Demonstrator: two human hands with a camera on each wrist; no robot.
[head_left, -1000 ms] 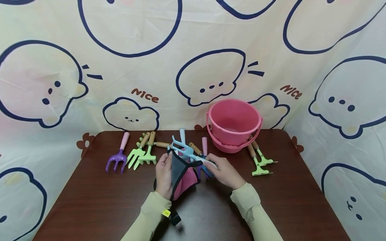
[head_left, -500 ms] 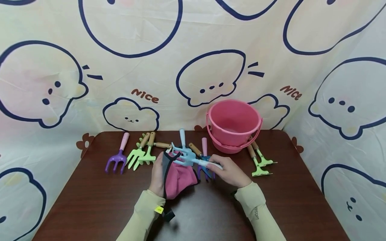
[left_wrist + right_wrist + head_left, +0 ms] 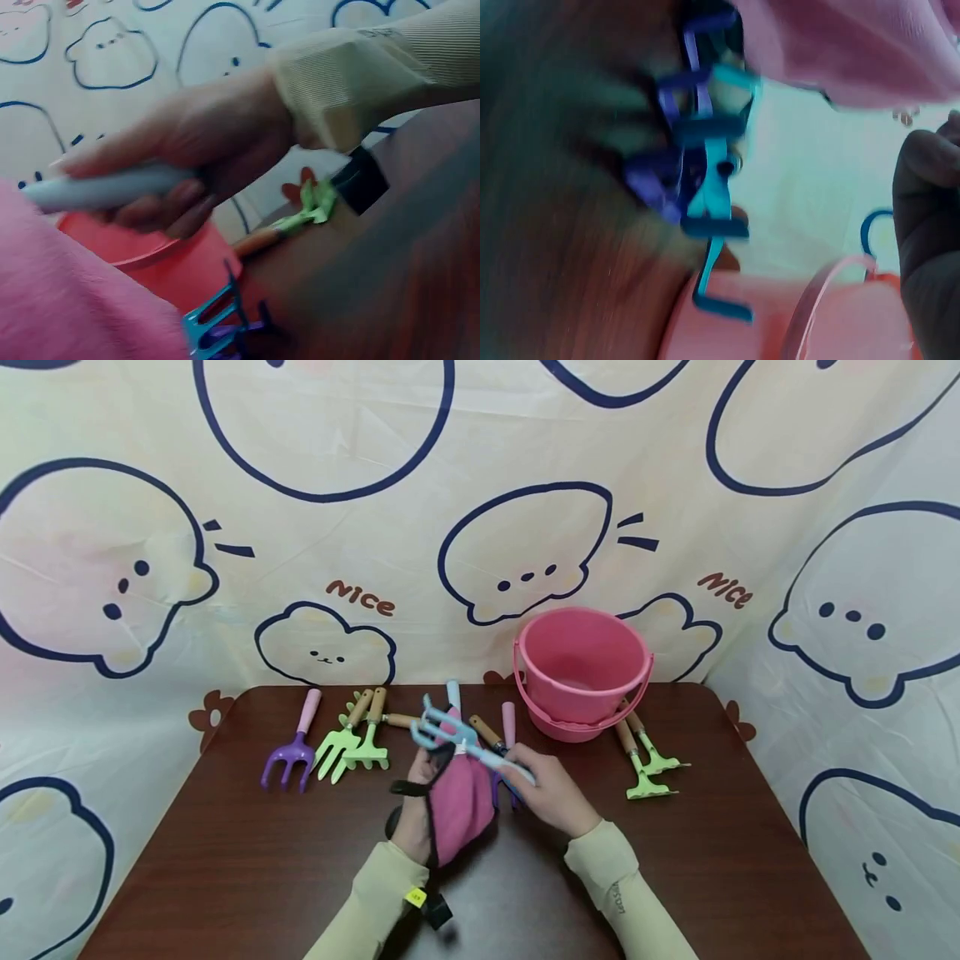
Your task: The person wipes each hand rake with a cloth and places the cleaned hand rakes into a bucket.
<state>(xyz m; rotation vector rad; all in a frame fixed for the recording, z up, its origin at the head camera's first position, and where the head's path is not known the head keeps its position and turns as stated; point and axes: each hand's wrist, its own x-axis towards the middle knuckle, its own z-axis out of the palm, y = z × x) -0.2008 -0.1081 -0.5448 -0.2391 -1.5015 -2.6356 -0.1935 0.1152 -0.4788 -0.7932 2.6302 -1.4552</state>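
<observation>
My right hand [image 3: 553, 793] grips the pale handle of a light blue hand fork [image 3: 483, 753], its tines pointing up and left. My left hand [image 3: 415, 810] holds a pink cloth with black edging [image 3: 461, 802] under the fork's head, and a black strap hangs beside the wrist. Cloth shows behind the fork's neck and touches it there. The left wrist view has the right hand [image 3: 172, 154] curled round the handle [image 3: 112, 187], with blurred pink cloth [image 3: 75, 292] below. The cloth hides most of the left fingers.
A pink bucket [image 3: 585, 660] stands at the back. Two green rakes [image 3: 641, 781] lie to its right. A purple fork [image 3: 292, 756] and green tools [image 3: 367, 747] with wooden handles lie at the left. Blue and purple tools [image 3: 712, 165] lie behind the hands on the brown table [image 3: 247, 877].
The cloth's grey side has turned out of sight and its pink side now faces up, reaching higher behind the fork. The fork's head has tilted upward; the right hand has shifted slightly.
</observation>
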